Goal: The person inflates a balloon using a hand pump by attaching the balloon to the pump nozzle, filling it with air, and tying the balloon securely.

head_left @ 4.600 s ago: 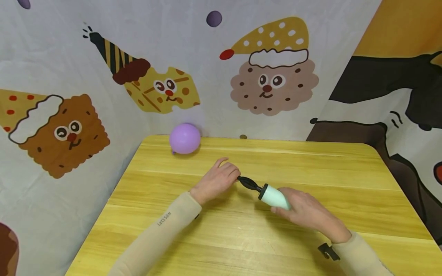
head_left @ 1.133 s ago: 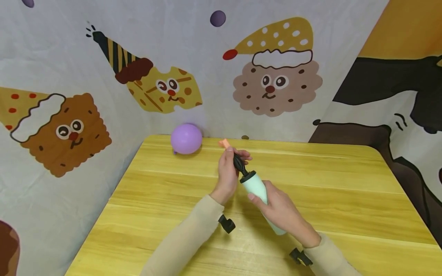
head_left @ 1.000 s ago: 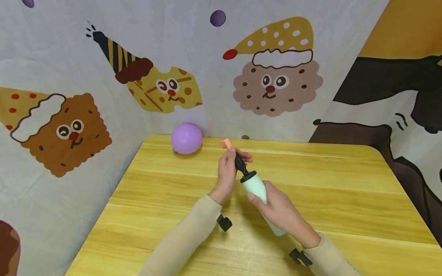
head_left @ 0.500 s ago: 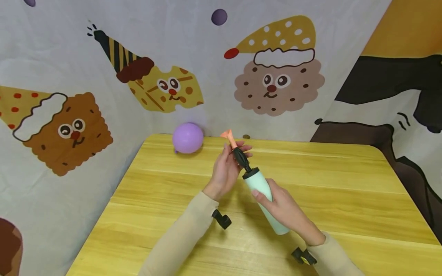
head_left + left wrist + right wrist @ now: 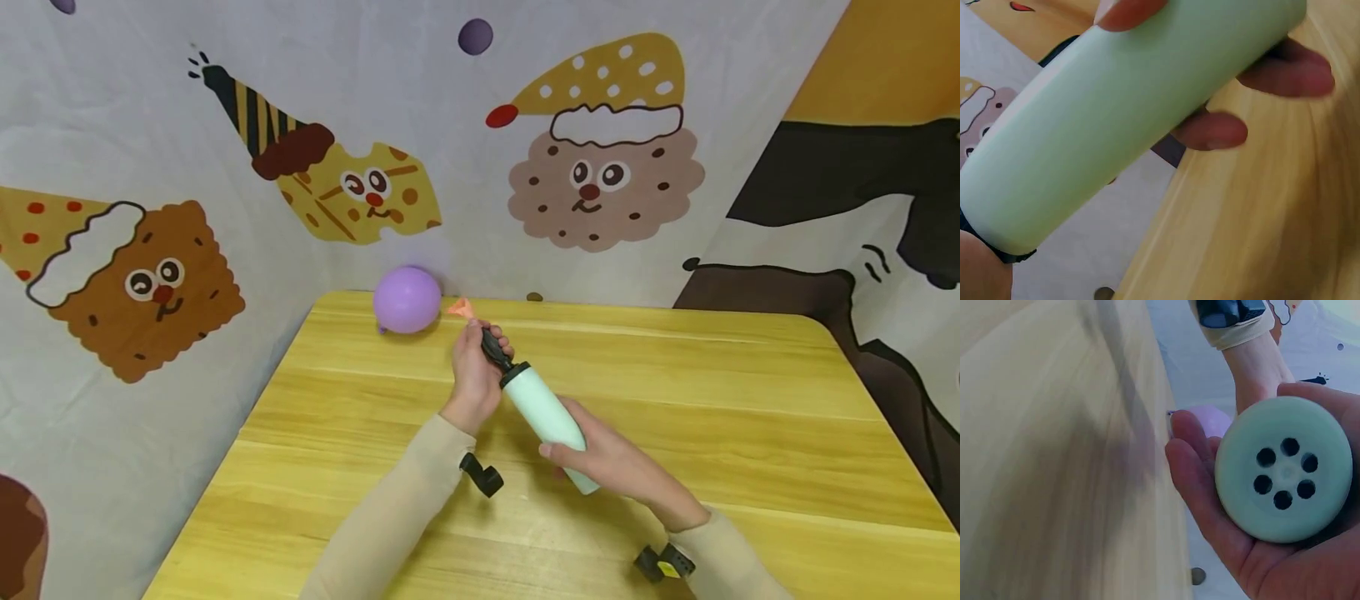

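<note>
- My right grip (image 5: 600, 458), a bare hand, holds the pale mint-green pump (image 5: 543, 408) near its lower end, thumb on top and fingers curled underneath.
- My left grip (image 5: 476, 367) is curled around the black nozzle (image 5: 495, 346) at the pump's far end.
- The pump hangs between both hands above the tabletop (image 5: 300, 417), slanting so that the nozzle points away and to my left and the pale end comes back toward my right.
- A black collar (image 5: 514, 373) joins nozzle and body.
- The right wrist view faces the pump's round end cap (image 5: 1287, 472), which has six dark holes set in a ring.
- Just past my left fingertips pokes a small, limp orange piece (image 5: 461, 308); my fingers hide where it meets the nozzle.
- Close to it, on the far left part of the tabletop, rests a round purple balloon (image 5: 407, 300), its knot low on the left.
- My sleeves (image 5: 397, 508) are beige, with a black mount (image 5: 482, 477) at each wrist.
- Behind the yellow, wood-grained tabletop hangs a pale cloth (image 5: 450, 108) printed with smiling biscuit and cheese characters in party hats.
</note>
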Available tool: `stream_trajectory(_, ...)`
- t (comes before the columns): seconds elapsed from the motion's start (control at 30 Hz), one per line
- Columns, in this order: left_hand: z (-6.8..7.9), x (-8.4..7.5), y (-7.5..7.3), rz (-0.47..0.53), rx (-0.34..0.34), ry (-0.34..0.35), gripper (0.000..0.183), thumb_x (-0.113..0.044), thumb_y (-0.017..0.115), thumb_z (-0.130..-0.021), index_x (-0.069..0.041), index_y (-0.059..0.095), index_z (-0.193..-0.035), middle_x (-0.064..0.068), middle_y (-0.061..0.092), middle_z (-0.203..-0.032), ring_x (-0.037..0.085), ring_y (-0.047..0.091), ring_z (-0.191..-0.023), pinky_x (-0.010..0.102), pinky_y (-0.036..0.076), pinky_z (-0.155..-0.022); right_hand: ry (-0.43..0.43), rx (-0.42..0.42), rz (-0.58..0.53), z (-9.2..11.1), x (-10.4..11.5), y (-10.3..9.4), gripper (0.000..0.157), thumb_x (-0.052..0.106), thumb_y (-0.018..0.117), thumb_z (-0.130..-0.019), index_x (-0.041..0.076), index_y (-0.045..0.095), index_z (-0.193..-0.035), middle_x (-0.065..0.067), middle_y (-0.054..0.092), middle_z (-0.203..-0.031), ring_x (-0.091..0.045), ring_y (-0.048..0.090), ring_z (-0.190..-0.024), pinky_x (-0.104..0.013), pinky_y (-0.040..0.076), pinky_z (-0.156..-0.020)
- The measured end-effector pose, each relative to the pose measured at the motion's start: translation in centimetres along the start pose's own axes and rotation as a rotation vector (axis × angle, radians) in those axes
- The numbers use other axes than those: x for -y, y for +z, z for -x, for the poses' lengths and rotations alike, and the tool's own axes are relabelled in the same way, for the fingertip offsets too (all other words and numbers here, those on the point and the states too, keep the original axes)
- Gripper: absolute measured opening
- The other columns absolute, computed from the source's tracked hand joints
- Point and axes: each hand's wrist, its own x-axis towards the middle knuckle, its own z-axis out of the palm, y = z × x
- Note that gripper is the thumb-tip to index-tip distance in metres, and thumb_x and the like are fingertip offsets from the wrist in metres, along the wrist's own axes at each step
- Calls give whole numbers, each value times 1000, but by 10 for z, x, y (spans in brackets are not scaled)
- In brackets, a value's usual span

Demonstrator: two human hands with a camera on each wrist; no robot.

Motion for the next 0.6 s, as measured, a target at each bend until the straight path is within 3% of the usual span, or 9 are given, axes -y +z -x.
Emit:
stream_trajectory(0.17,-8,3,-13,99,87,-100,32,-31,35,-115,-6,55,-118,4,54,-97,15,53,-81,23,47,-67,33,42,-146,-1,-4,3,72,28,65,-103,10,24,-160,-26,54,-110,-29,65,-68,-46,60,-60)
stream_trajectory(0.23,-10,5,-18,151,120,-147,32,-33,35,-114,-9,56,-112,5,57,-103,17,59,-92,24,49,-72,34,54,-193,-1,-5,5,69,28,63,-104,6,26,-158,-28,55,-107,-26,64,-64,-41,59,-57)
stream_trajectory(0.33,-9,7,-23,182,106,-161,32,-36,36,-114,-13,51,-97,5,62,-109,20,65,-105,27,54,-76,23,78,-241,-1,-7,7,68,27,62,-105,0,27,-156,-27,57,-103,-25,64,-62,-35,57,-54)
stream_trajectory(0.47,-6,9,-23,137,70,-104,31,-35,38,-114,-15,50,-94,3,63,-99,16,65,-87,24,53,-69,7,88,-256,-2,-7,9,69,26,62,-105,-2,26,-157,-24,59,-101,-25,63,-62,-33,56,-53)
stream_trajectory(0.6,-4,9,-21,121,66,-73,33,-39,35,-114,-15,48,-96,0,55,-86,10,49,-66,19,43,-58,9,79,-245,-3,-6,8,70,26,63,-104,-2,26,-157,-23,59,-101,-25,63,-62,-34,56,-53)
